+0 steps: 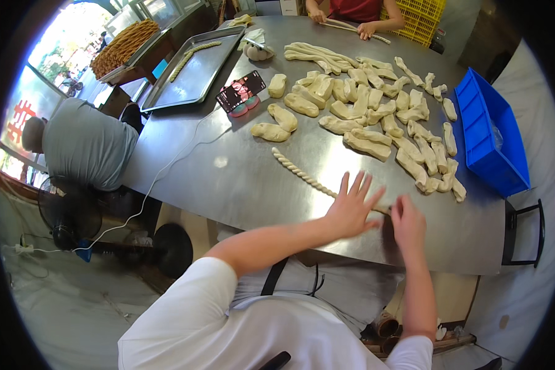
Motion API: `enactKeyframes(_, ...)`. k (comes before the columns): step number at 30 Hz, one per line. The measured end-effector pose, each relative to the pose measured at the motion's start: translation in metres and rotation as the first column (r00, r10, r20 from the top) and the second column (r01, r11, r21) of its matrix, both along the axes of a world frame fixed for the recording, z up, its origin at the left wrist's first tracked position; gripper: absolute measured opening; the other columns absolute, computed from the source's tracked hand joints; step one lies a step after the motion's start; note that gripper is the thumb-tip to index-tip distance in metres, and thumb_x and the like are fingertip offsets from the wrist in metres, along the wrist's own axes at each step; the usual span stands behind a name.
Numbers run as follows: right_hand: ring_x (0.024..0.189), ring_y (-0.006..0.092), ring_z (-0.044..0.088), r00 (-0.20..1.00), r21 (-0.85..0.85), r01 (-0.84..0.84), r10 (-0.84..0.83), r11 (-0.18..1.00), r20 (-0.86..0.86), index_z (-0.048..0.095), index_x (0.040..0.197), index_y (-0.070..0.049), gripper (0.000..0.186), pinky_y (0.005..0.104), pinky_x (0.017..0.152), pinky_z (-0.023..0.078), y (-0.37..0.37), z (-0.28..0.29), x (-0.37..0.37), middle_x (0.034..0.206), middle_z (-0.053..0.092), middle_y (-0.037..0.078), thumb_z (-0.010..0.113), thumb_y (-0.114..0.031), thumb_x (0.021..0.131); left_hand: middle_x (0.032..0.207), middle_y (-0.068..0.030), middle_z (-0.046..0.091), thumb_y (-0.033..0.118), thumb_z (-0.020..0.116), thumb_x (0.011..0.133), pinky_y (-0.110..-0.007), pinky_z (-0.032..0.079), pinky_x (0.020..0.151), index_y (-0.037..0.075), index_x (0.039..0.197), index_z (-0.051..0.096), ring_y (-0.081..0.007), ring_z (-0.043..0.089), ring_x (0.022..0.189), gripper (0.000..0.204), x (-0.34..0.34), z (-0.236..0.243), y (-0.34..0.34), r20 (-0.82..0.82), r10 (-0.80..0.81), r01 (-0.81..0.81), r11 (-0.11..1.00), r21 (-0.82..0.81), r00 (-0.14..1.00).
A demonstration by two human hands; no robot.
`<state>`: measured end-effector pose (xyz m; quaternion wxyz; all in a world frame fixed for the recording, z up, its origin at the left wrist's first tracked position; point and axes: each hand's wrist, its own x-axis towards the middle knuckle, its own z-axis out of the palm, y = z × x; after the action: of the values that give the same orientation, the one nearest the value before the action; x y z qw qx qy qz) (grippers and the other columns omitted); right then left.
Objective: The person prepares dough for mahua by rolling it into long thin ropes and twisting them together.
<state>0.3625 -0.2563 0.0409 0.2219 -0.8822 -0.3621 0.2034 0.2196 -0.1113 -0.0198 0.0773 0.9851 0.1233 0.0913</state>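
A twisted rope of dough (305,174) lies slantwise on the metal table (228,179) in front of me. My left hand (353,206) is spread flat over its nearer part, fingers apart, hiding some of the rope beneath. At the rope's right end my right hand (408,222) has its fingers curled together around the tip. Beyond my hands lie many pale dough pieces (364,111), some stacked or touching, and a bent piece (276,126) sits apart at their left.
Across the table another person's hands (367,29) hold a dough strand (345,26). A metal tray (197,71) with one twisted rope stands far left, near a propped phone (240,92) with a white cable. A blue crate (490,132) stands at the right edge. Someone bends over (89,142) at left.
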Motion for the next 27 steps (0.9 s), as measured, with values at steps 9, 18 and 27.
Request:
enactKeyframes(9, 0.119, 0.0473, 0.069, 0.871, 0.082, -0.347, 0.289, 0.934, 0.397, 0.066, 0.114, -0.001, 0.023, 0.0562, 0.089, 0.057, -0.039, -0.034, -0.006, 0.128, 0.072, 0.022, 0.071, -0.014, 0.095, 0.178, -0.0283, 0.033, 0.077, 0.058, 0.1, -0.07, 0.017, 0.133, 0.004, 0.169, 0.043, -0.0529, 0.024, 0.166, 0.102, -0.026, -0.009, -0.017, -0.067, -0.16, 0.159, 0.987, -0.024, 0.985)
enactKeyframes(18, 0.1, 0.0442, 0.068, 0.839, 0.108, -0.402, 0.319, 0.909, 0.44, 0.062, 0.106, -0.003, 0.018, 0.0542, 0.084, 0.056, -0.046, -0.053, 0.006, 0.109, 0.068, 0.02, 0.071, -0.014, 0.094, 0.18, -0.0256, 0.029, 0.083, 0.055, 0.097, -0.077, 0.015, 0.13, 0.0, 0.168, 0.044, -0.0502, 0.019, 0.168, 0.111, -0.022, -0.023, -0.028, -0.051, -0.207, 0.206, 0.978, -0.024, 0.977)
enactKeyframes(27, 0.118, 0.0412, 0.066, 0.78, 0.096, -0.432, 0.317, 0.897, 0.54, 0.067, 0.114, -0.005, 0.029, 0.0524, 0.096, 0.056, -0.063, -0.052, 0.006, 0.125, 0.07, 0.018, 0.076, -0.016, 0.089, 0.179, -0.0237, 0.032, 0.078, 0.06, 0.098, -0.075, 0.02, 0.13, 0.001, 0.167, 0.045, -0.0456, 0.023, 0.168, 0.105, -0.017, -0.007, -0.024, -0.05, -0.294, 0.291, 0.955, -0.053, 0.955)
